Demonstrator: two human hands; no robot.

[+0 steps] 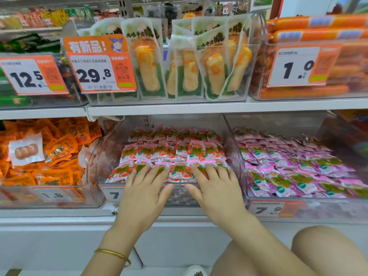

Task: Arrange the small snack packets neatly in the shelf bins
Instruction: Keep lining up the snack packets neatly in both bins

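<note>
Two bare legs (pixel 326 250) fill the 5 o'clock corner, and a thin gold bangle (pixel 112 253) circles the left wrist at 7 o'clock. Just beyond, the left grip (pixel 143 188) and the right grip (pixel 215 188) lie side by side, both released. Their fingers are straight and spread, pressing flat on the front row of the red-and-pink snack packets (pixel 175 150). The thumbs point toward each other over the front wall of the clear middle bin (pixel 180 196). Those packets fill that bin at centre in overlapping rows, most of them leaning back.

At 3 o'clock of the grips, a neighbouring bin holds purple-and-pink packets (pixel 288 170) above a 7.9 price tag (pixel 266 210). At 9 o'clock, orange packets (pixel 59 152) lie heaped loose.

Farther up, at 12 o'clock, the upper shelf carries tall pouches (pixel 179 72) of yellow food beside a 29.8 tag (pixel 99 74). Orange sausages (pixel 318 22) lie at 1 o'clock.
</note>
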